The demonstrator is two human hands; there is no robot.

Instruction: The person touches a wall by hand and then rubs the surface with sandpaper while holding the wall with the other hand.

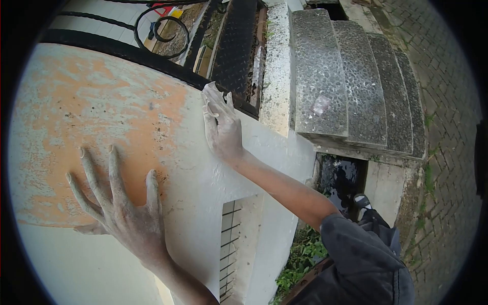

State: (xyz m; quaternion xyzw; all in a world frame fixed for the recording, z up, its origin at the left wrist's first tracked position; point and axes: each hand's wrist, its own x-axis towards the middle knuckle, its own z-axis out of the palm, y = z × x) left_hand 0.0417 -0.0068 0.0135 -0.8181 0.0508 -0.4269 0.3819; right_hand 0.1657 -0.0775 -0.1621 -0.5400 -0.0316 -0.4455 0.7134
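My left hand (124, 218) rests on the wall (91, 112) with its fingers spread and holds nothing. Pale dust coats both hands. Higher up and to the right, my right hand (226, 132) is closed around a folded, dusty sheet that looks like sandpaper (214, 95), close to the black metal rail at the wall's edge. Patches of orange and pale green-grey paint show on the worn wall around my left hand, while the part under my right hand is whitish. The underside of the sheet is hidden.
A black iron railing (162, 38) with a scroll borders the wall top. Pebbled steps (325, 66) rise at the right, beside brick paving (452, 76). Below them lies a dark water-filled drain (338, 175), near green plants (307, 249). A barred opening (231, 239) cuts the wall.
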